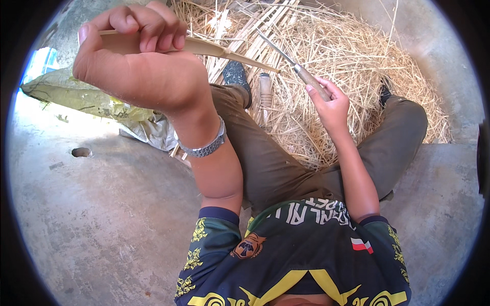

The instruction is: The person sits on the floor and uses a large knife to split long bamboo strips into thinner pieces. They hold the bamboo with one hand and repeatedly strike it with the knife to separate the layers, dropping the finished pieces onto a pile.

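Raised close to the camera at the upper left, my left hand (143,66) is wrapped round a pale bamboo strip (204,47). The strip slants down to the right, with a node partway along and a narrow end above the straw. My right hand (329,104), farther off, grips the wooden handle of a knife (305,75). Its slim blade points up and to the left, just beyond the strip's tip. I cannot tell whether blade and strip touch. The strip's other end is partly hidden behind my left fingers.
A heap of straw-coloured shavings (347,46) spreads between and beyond my legs, with long split strips (270,20) on it. A wooden-handled tool (265,92) lies by my left foot. Yellowish and white sacks (148,130) lie at left on the concrete floor (102,204), near a hole (81,152).
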### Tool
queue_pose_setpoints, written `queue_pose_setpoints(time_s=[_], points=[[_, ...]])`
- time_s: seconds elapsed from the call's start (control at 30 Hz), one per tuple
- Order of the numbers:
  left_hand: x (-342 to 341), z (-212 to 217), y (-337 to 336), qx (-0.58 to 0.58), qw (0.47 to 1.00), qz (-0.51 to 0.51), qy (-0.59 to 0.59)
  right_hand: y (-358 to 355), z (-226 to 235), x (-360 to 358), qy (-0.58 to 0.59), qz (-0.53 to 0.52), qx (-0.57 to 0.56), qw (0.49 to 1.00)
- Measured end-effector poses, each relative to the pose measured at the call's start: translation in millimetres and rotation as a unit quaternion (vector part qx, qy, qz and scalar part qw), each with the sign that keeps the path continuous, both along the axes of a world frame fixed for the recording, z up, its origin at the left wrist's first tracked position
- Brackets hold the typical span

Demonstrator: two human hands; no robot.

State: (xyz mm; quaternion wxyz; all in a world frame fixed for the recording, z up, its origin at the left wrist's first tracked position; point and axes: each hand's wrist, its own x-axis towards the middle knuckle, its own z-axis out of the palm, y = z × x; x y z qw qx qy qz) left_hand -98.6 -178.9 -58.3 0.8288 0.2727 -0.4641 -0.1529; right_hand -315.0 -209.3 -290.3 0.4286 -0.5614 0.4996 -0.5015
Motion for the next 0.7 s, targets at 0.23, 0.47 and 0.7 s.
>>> queue_pose_setpoints(time_s=[0.23,0.47,0.7], points=[[2,6,6,-0.009,1.0,0.016,0.015,2,-6,-1,0.028,0.018,0.028,0.999],[8,2,5,-0.025,1.0,-0.006,0.002,2,2,-1,0.032,0.014,0.046,0.998],[11,2,2,-0.025,0.999,-0.028,-0.035,5,5,1,0.023,0.012,-0.002,1.0]])
